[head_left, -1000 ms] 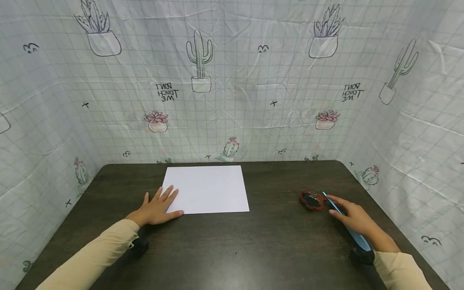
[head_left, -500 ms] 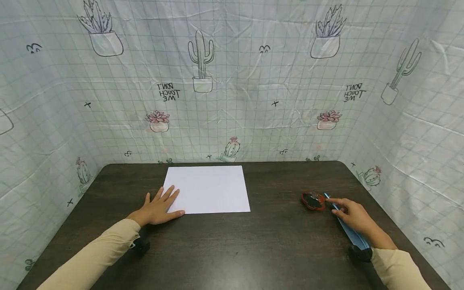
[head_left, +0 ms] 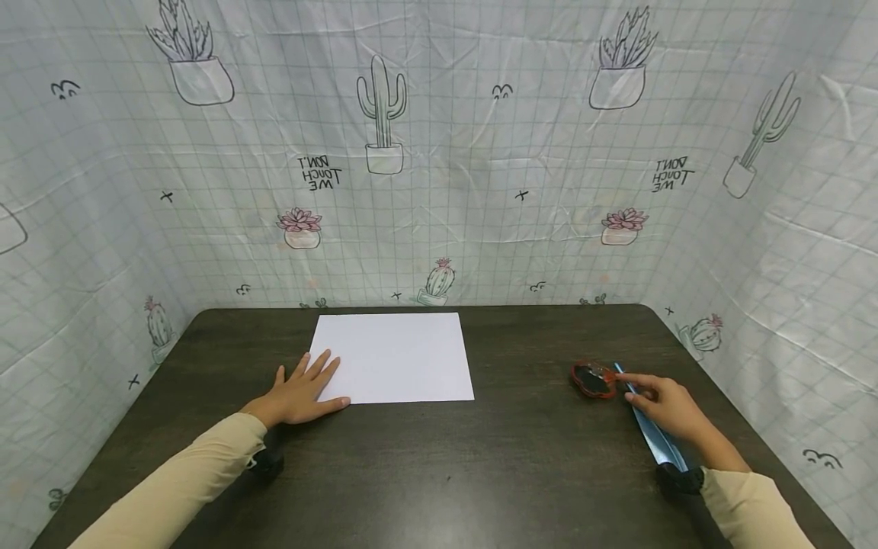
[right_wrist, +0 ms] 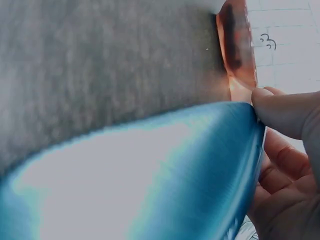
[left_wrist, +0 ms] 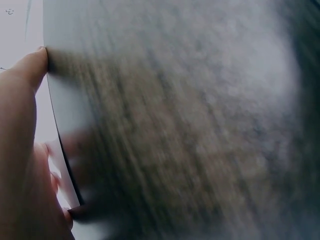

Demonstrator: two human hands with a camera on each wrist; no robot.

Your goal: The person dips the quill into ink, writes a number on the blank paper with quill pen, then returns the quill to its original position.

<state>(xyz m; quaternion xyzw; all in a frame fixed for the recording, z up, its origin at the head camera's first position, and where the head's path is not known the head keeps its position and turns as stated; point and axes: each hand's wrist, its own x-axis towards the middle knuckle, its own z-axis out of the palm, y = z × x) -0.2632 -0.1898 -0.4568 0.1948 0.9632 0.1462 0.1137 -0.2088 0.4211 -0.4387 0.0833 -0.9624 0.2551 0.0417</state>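
Note:
My left hand (head_left: 300, 393) lies spread on the left edge of a blank white sheet of paper (head_left: 405, 358), thumb at its near left corner. In the left wrist view, the fingers (left_wrist: 30, 70) rest along the paper's edge. My right hand (head_left: 668, 408) pinches the narrow end of a long, shiny blue tapering thing (head_left: 652, 431), whose wide part reaches back under the wrist. This blue thing (right_wrist: 150, 170) fills the lower right wrist view. Just left of the right fingertips sits a small red-rimmed thing with a dark middle (head_left: 594, 380); the index finger reaches its edge.
The dark wooden table (head_left: 439, 465) spreads beneath both hands. Behind it and on both sides hangs a white gridded curtain (head_left: 453, 152) printed with cacti. A black wrist strap (head_left: 679, 479) shows at the right wrist.
The blue thing has turned in my right fingers, its wide part now more under the wrist. The index finger has straightened toward the red-rimmed thing. My left hand and the paper stay put.

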